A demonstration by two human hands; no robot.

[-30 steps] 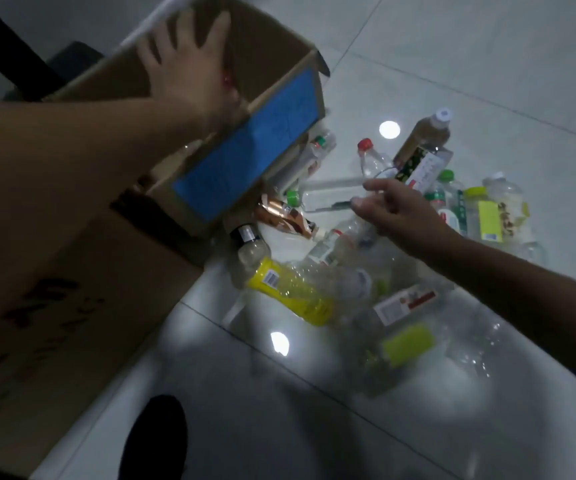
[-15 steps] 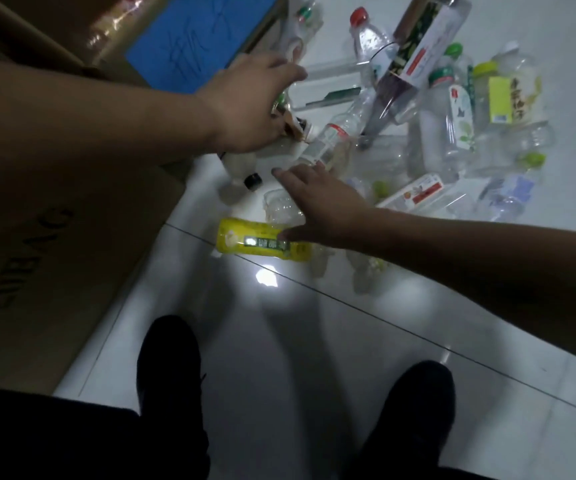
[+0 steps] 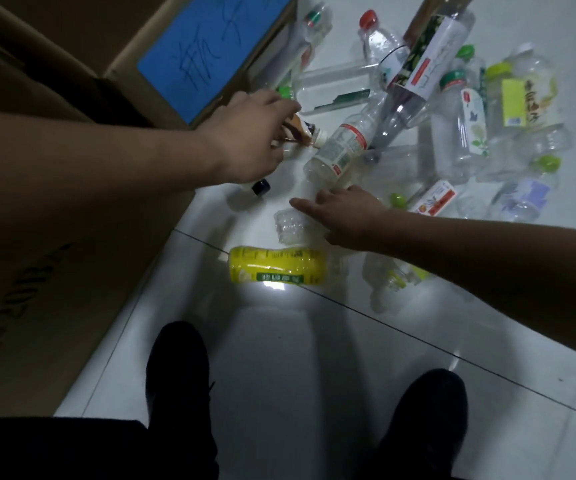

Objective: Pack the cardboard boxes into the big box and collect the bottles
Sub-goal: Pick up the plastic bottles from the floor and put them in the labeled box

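1. I stand on a glossy white tiled floor [image 3: 279, 375] in dim light, with a bright lamp reflection just below the yellow-labelled bottle [image 3: 276, 265]; my two dark shoes [image 3: 177, 375] are planted at the bottom of the view.
2. My left hand [image 3: 248, 140] reaches forward from the left, fingers curled down and closed on a brown-labelled bottle [image 3: 59, 131] with a white cap that lies on the floor beside the box.
3. My right hand [image 3: 345, 216] comes in from the right, palm down, fingers spread and gripping nothing, resting on a crumpled clear bottle [image 3: 290, 225].
4. The two hands are near each other but apart, with a red-labelled clear bottle [image 3: 340, 147] lying tilted between them.
5. The pile of bottles [image 3: 459, 109] spreads over the floor from the middle to the upper right, many overlapping and touching.
6. A cardboard box with a blue panel [image 3: 207, 43] stands at the top, hard against the pile; a big flattened cardboard sheet [image 3: 54, 254] fills the left side.
7. Bare floor lies open between the yellow-labelled bottle and my shoes, and to the lower right.
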